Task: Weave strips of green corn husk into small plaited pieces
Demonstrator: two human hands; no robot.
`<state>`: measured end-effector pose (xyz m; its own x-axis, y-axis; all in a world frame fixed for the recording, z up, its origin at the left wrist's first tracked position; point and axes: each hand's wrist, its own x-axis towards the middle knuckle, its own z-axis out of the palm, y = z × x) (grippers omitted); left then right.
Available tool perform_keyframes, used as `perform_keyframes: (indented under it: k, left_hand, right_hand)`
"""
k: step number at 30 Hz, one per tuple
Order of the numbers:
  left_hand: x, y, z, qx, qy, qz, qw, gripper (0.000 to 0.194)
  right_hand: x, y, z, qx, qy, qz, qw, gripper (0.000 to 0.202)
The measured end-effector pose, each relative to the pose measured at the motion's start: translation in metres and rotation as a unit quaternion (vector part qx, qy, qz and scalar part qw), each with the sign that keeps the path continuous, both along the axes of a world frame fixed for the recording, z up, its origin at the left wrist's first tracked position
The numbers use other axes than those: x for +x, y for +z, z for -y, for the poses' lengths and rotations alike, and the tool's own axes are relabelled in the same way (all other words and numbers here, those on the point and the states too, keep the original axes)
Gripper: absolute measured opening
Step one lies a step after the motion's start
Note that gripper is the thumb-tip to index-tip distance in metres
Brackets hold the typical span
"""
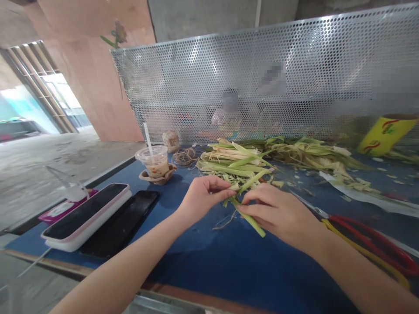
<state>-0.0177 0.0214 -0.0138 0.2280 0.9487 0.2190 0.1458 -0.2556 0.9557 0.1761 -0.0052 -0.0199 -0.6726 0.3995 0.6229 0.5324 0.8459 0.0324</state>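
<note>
**Green stalk [253, 223] between pinching hands, clutter close on both sides**

From the head view: pinching the stalk at its upper end with thumb and fingers of the left hand [206, 194]; gripping it lower down in the fingers of the right hand [275, 209], with the free end pointing down over a blue tabletop [209, 266]. Cannot tell whether the leafy strip above the fingers belongs to it.

Directly beyond the hands, a heap of stalks [229, 165], crowding the way forward; to its right, a longer pile of husks [304, 152]. Farther right, a tilted yellow container [382, 135] and a white sheet [369, 196] partly under husk scraps. Near the right forearm, red-handled scissors [366, 235] beside a yellow handle [366, 253].

Left of the hands, a lidded cup [157, 165] with a straw in a cardboard holder [157, 179], near tangled twine [184, 158]. Nearer, a black phone [124, 222] beside a white-sided device [88, 213]. Across the back, a perforated metal screen [193, 69], with a person [225, 117] dimly visible through it.
</note>
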Motion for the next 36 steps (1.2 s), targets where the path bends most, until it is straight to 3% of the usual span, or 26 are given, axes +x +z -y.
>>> perform_keyframes:
  k: [4, 8, 12, 19, 22, 26, 29, 36]
  left_hand:
    - [0.001, 0.001, 0.005, 0.049, 0.007, -0.059, 0.997, 0.012]
    - [0.001, 0.002, 0.007, 0.077, -0.004, -0.092, 0.993, 0.008]
    - [0.003, 0.0, 0.009, 0.072, -0.023, -0.099, 0.992, 0.006]
    - [0.011, -0.005, 0.011, -0.015, -0.097, -0.005, 0.995, 0.007]
    - [0.012, -0.004, 0.01, -0.049, -0.107, 0.031, 0.993, 0.013]
    - [0.011, -0.001, 0.008, -0.066, -0.083, 0.092, 0.99, 0.022]
    - [0.011, -0.001, 0.008, -0.062, -0.068, 0.101, 0.991, 0.023]
    - [0.011, -0.005, 0.008, -0.069, -0.052, 0.109, 0.99, 0.027]
  right_hand:
    - [0.0, 0.001, -0.001, 0.026, 0.0, -0.025, 0.999, 0.012]
    - [0.001, 0.002, -0.003, 0.01, -0.011, -0.059, 0.998, 0.007]
    - [-0.002, 0.001, -0.004, -0.034, 0.021, -0.088, 0.995, 0.005]
    - [-0.008, 0.001, -0.001, -0.118, -0.051, -0.142, 0.981, 0.008]
    - [-0.008, 0.0, 0.0, -0.159, -0.048, -0.175, 0.97, 0.007]
    - [-0.008, -0.005, -0.003, -0.285, -0.032, -0.251, 0.924, 0.028]
    - [-0.009, -0.008, -0.006, -0.364, -0.02, -0.263, 0.893, 0.027]
    - [-0.011, -0.004, -0.004, -0.369, -0.004, -0.229, 0.901, 0.024]
